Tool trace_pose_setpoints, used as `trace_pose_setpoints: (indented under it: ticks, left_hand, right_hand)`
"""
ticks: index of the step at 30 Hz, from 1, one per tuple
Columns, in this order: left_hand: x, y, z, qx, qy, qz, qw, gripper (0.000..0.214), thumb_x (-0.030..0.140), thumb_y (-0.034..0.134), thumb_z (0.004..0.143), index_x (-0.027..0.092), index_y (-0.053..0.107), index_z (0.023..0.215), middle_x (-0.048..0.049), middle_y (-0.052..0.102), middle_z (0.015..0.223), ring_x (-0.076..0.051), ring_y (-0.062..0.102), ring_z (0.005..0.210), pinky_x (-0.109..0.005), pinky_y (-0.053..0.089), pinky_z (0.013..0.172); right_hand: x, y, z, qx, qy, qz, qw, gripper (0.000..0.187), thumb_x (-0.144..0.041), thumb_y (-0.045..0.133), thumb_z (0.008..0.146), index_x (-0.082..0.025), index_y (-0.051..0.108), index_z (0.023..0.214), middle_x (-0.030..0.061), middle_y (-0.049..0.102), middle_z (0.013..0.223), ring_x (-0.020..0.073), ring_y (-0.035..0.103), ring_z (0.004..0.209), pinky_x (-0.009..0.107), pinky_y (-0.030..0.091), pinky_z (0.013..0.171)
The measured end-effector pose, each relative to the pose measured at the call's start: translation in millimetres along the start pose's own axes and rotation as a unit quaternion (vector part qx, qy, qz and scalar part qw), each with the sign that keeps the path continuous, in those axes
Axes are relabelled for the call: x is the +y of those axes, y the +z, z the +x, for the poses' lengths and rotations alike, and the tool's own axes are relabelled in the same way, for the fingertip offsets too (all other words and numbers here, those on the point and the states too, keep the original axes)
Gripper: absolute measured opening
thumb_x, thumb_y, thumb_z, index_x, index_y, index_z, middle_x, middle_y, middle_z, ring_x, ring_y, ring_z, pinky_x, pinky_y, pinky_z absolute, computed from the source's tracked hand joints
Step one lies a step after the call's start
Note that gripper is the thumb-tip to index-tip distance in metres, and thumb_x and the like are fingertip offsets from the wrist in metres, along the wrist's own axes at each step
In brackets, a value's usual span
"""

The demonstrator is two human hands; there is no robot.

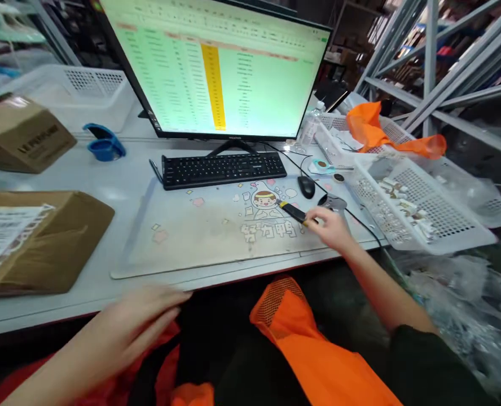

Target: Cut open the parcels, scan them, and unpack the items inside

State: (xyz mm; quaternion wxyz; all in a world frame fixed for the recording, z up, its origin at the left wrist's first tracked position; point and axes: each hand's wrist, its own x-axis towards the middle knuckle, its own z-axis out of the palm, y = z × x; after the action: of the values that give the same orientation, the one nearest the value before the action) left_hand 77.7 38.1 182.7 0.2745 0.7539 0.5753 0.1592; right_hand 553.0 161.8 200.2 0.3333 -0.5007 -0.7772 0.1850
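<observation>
two hands (329, 226), one held knife (293, 212)

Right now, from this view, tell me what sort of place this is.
Probably a work desk in a warehouse or stockroom: cardboard boxes, one bearing a white label, sit at the left, metal framing rises at the right, and the monitor shows a spreadsheet-like table.

A dark, short sleeve (434, 361) shows beside a bright orange garment (318, 352) with a patch of mesh (281, 299).

A lit monitor (259, 84) stands behind a black keyboard (225, 170).
</observation>
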Motion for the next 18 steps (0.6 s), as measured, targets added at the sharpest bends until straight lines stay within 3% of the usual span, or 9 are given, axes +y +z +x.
trace_pose_setpoints:
  ticks: [1,3,6,8,12,16,18]
  left_hand:
    - [14,-4.5,32,-0.023,0.062,0.002,0.998,0.036,0.065,0.054,0.095,0.049,0.081,0.113,0.0038,0.08,0.117,-0.03,0.074,0.11,-0.041,0.06,0.103]
    - [38,-7.8,101,-0.028,0.129,0.031,0.991,0.046,0.054,0.044,0.101,0.035,0.08,0.122,-0.0059,0.079,0.12,-0.032,0.074,0.113,-0.047,0.058,0.105]
    - [54,-1.6,189,-0.009,0.156,0.094,0.983,0.044,0.038,0.041,0.105,0.021,0.077,0.124,-0.0149,0.077,0.123,-0.034,0.072,0.118,-0.05,0.056,0.106]
    - [55,7.6,221,-0.004,0.158,0.096,0.983,0.041,0.034,0.042,0.106,0.021,0.076,0.124,-0.0142,0.076,0.127,-0.032,0.07,0.121,-0.047,0.054,0.109]
    - [48,26.0,230,0.002,0.159,0.058,0.986,0.039,0.029,0.044,0.107,0.019,0.078,0.123,-0.0119,0.078,0.124,-0.028,0.071,0.118,-0.044,0.053,0.108]
    - [31,27.4,221,0.011,0.141,0.02,0.99,0.039,0.033,0.046,0.105,0.021,0.08,0.12,-0.0097,0.079,0.12,-0.026,0.073,0.114,-0.04,0.056,0.105]
    - [22,23.0,221,0.028,0.13,0.005,0.991,0.043,0.039,0.044,0.105,0.02,0.079,0.121,-0.0103,0.079,0.121,-0.027,0.073,0.115,-0.042,0.057,0.107]
  right_hand:
    - [24,-6,12,0.033,0.04,-0.046,0.998,0.017,-0.028,0.055,0.092,-0.02,0.069,0.087,0.0119,0.074,0.104,0.0263,0.07,0.105,0.043,0.055,0.102]
    - [69,-7,25,0.062,0.083,-0.111,0.988,0.027,-0.031,0.053,0.092,-0.018,0.073,0.103,0.0159,0.072,0.125,0.0303,0.066,0.123,0.048,0.05,0.114]
    - [125,-6,23,0.074,0.081,-0.159,0.981,0.041,-0.038,0.053,0.094,-0.017,0.07,0.125,0.0178,0.062,0.146,0.0328,0.058,0.137,0.053,0.044,0.122]
    - [150,-10,22,0.089,0.096,-0.189,0.973,0.046,-0.041,0.053,0.094,-0.015,0.069,0.128,0.0193,0.061,0.146,0.0342,0.057,0.138,0.054,0.043,0.122]
    - [159,-7,58,0.07,0.102,-0.241,0.963,0.054,-0.041,0.053,0.095,-0.009,0.066,0.135,0.024,0.058,0.147,0.0377,0.053,0.142,0.053,0.042,0.123]
    - [133,27,120,0.039,0.132,-0.271,0.953,0.066,-0.046,0.059,0.098,-0.008,0.056,0.152,0.0269,0.042,0.163,0.0455,0.049,0.144,0.059,0.044,0.118]
    - [124,41,140,0.037,0.152,-0.281,0.947,0.064,-0.042,0.06,0.099,-0.007,0.056,0.152,0.0275,0.041,0.164,0.0475,0.052,0.139,0.061,0.047,0.114]
